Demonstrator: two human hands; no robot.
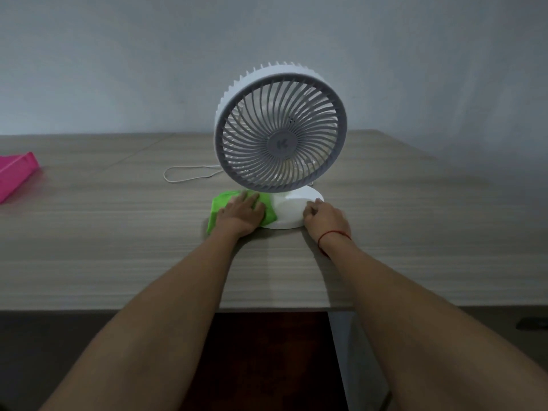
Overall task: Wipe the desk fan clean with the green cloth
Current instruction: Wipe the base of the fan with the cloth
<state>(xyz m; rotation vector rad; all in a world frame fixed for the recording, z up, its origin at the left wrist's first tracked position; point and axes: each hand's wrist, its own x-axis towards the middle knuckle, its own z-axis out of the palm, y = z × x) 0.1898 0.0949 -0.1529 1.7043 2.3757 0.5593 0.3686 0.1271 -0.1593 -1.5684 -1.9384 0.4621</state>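
Note:
A white desk fan [280, 132] with a grey round grille stands upright on the wooden desk [118, 247], facing me. Its round white base [292, 210] rests on the desk. The green cloth [221, 204] lies against the left side of the base, partly over its edge. My left hand [241, 215] presses flat on the cloth, fingers spread toward the base. My right hand [324, 218] grips the right front rim of the base with curled fingers. A red string circles my right wrist.
A pink tray-like object [14, 175] sits at the desk's far left edge. A thin white cable [184, 175] loops on the desk behind the fan's left side. A plain wall rises close behind the desk. The desk's front edge runs below my forearms.

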